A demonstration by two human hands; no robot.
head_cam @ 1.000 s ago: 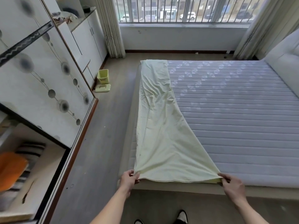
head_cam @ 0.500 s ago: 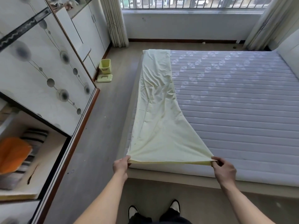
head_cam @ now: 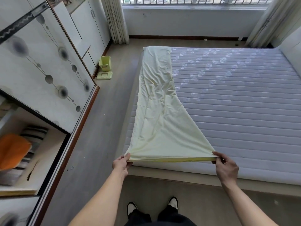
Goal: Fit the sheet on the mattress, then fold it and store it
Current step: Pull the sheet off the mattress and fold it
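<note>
The pale yellow folded cotton sheet (head_cam: pixel 158 115) is lying as one long strip along the left edge of the grey quilted mattress (head_cam: pixel 236 98). Its long axis runs straight away from the person, from the foot-end edge near their feet up toward the barred window (head_cam: pixel 193 0). The far end is narrow and squared off, while the near end fans out wide, so the whole thing looks like a stretched triangle pointing at the window.

The left hand (head_cam: pixel 121 163) pinches the near left corner between thumb and curled fingers, and the right hand (head_cam: pixel 226 167) does the same at the near right corner. Between them the near edge is pulled taut and lifted a bit off the mattress, showing several stacked layers. The middle of the strip is pretty wrinkled.

Off to the left there's a sliding wardrobe with a dotted white door (head_cam: pixel 40 62), part open, with an orange folded blanket (head_cam: pixel 11 150) inside. A small light green plastic bin (head_cam: pixel 105 62) stands on the floor with its matching lid (head_cam: pixel 104 75) just beside it.
</note>
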